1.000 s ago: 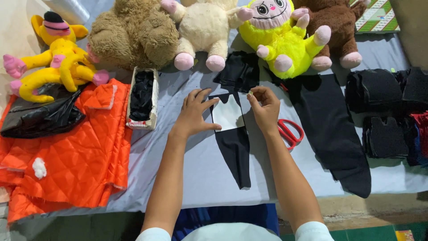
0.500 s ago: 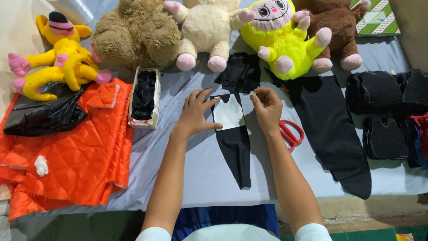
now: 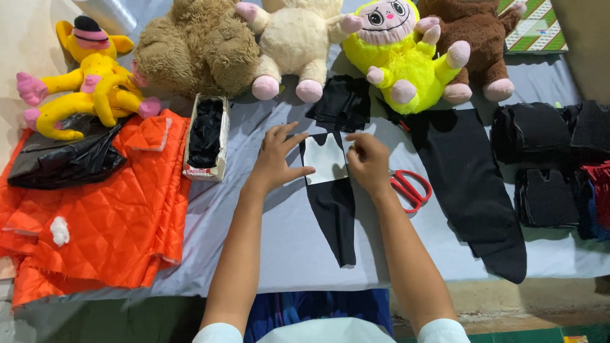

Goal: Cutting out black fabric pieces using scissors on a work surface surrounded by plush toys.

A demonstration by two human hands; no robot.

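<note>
While the left hand (image 3: 274,162) lies spread flat, the right hand (image 3: 368,159) pinches a white pattern piece (image 3: 325,161) atop limp black fabric (image 3: 335,209) mid-counter; light, floppy, probably best lifted by an edge.

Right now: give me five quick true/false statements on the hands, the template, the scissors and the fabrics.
1. The left hand rests flat beside the white template. True.
2. The red scissors are in the right hand. False: they lie on the table, to that hand's right.
3. The white template lies on a black fabric strip. True.
4. The orange quilted fabric is on the right. False: left.
5. The small box holds black pieces. True.
</note>
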